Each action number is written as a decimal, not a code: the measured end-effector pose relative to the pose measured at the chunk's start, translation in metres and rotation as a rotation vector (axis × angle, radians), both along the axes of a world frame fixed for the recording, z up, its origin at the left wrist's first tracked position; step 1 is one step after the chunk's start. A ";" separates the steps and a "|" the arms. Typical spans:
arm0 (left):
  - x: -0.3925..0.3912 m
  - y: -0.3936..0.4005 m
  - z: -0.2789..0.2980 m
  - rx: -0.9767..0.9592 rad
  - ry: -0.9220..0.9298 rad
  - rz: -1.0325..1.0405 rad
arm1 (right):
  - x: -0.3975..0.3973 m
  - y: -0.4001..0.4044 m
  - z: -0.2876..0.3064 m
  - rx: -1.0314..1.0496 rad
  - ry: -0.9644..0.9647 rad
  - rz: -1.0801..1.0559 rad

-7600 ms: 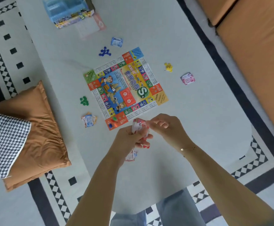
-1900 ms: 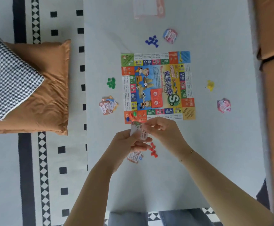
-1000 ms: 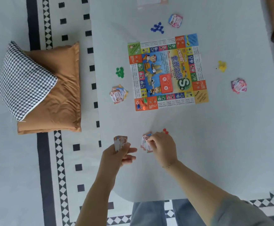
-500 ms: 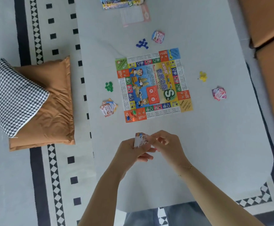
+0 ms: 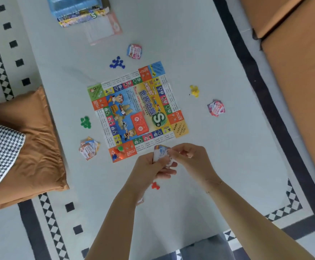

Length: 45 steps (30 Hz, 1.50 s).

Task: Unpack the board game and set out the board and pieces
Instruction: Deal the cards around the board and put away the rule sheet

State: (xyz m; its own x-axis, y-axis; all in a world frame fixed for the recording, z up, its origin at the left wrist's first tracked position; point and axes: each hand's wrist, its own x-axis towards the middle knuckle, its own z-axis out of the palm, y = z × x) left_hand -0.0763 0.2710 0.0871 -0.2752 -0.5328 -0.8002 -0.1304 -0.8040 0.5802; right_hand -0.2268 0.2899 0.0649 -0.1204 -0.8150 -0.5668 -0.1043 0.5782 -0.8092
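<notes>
Left hand (image 5: 149, 166) grips small card stack (image 5: 161, 153), upright, just below board (image 5: 137, 111) near edge; right hand (image 5: 187, 158) pinches top card from the right, nearer; red pieces (image 5: 155, 185) beneath left hand.

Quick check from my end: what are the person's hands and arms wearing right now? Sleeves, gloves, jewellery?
Both forearms are bare up to the frame's edge, with no sleeves in view and no gloves. The right hand has a thin chain bracelet at the wrist, with a small bead or charm on it. The left hand and its wrist show nothing worn. No rings can be made out.
</notes>
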 end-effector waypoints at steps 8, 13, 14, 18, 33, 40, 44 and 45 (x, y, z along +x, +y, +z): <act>-0.049 -0.031 -0.011 0.047 0.043 -0.043 | -0.050 -0.020 -0.014 0.025 0.003 -0.112; -0.072 -0.045 -0.020 0.013 0.003 -0.056 | -0.076 -0.028 -0.017 0.059 -0.100 -0.150; -0.076 -0.047 -0.021 0.013 -0.003 -0.052 | -0.081 -0.030 -0.017 0.066 -0.125 -0.164; -0.093 -0.054 -0.028 0.001 -0.009 -0.015 | -0.100 -0.036 -0.022 0.108 -0.178 -0.205; -0.133 -0.088 -0.047 0.192 -0.012 0.083 | -0.159 -0.093 -0.106 -0.004 0.630 -0.116; -0.117 -0.084 -0.039 0.009 0.023 -0.021 | -0.145 -0.096 -0.079 -0.088 0.501 -0.299; -0.105 -0.084 -0.035 -0.056 0.017 0.003 | -0.118 -0.096 -0.034 -0.065 0.178 -0.053; -0.102 -0.083 -0.034 -0.068 0.019 0.008 | -0.111 -0.094 -0.028 -0.060 0.153 0.029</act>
